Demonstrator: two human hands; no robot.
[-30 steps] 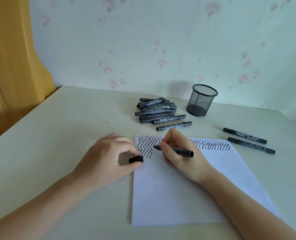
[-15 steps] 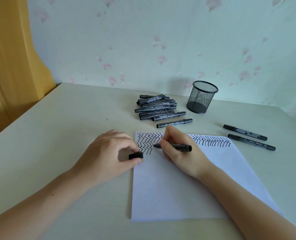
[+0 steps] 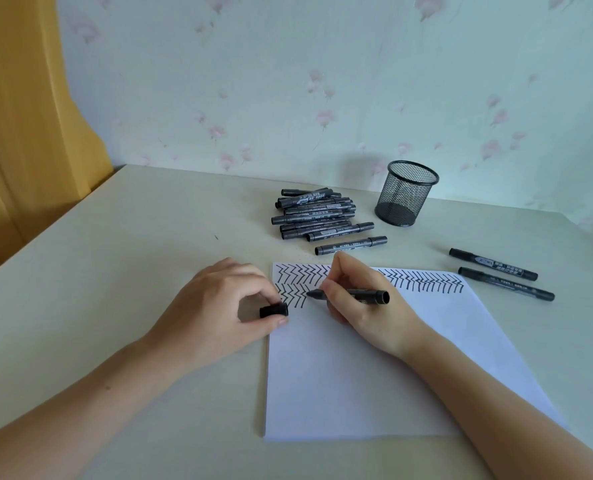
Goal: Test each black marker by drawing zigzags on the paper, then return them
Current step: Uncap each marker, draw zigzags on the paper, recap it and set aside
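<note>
A white sheet of paper (image 3: 357, 368) lies on a pale table (image 3: 115, 271), near its front edge and a little right of centre. Rows of black zigzags (image 3: 297, 284) run along the sheet's far edge; a second, shorter row starts below them at the far left corner.

The marker (image 3: 364, 294) in use is a slim black pen lying almost level above the paper. Its uncapped tip points left, at or just above the paper beside the second row; contact cannot be confirmed. Its blunt rear end points right.

The right hand (image 3: 361, 306) grasps this marker close to the tip, thumb and forefinger curled around the barrel, with the heel of the hand on the sheet. The left hand (image 3: 215, 310) rests at the paper's left edge and pinches the short black cap (image 3: 273, 310) between thumb and forefinger; the other fingers are curled over it.

A pile of black markers (image 3: 314, 213) lies toward the table's far edge, just beyond the paper, with one capped marker (image 3: 350, 245) lying by itself on the pile's near side. An upright black mesh pen cup (image 3: 404, 194) stands just right of the pile. Two more markers (image 3: 499, 273) lie side by side near the right edge, beside the paper's far right corner.

The right hand hides the middle of the first zigzag row. Printing on the barrels is too small to read. Both forearms are cut off by the bottom of the frame.
</note>
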